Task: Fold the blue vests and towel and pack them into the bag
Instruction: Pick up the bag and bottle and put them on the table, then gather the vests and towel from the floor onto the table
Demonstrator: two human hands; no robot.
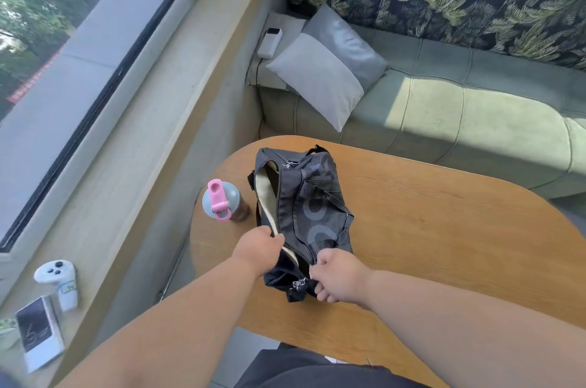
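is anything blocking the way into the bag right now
Nothing visible does. The left hand and right hand grip the bag at its near end, zip parted, pale lining showing. No vests or towel are in view.

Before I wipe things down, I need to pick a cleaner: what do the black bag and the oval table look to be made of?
The black duffel bag looks like woven synthetic fabric, matte, with printed grey circles, webbing straps and a pale cream lining. The oval table looks like wood or wood-look laminate: tan with visible grain and a low sheen; which one cannot be told.

The black fabric bag (304, 213) hides its contents; the left hand (258, 245) fingertips vanish inside its opening.
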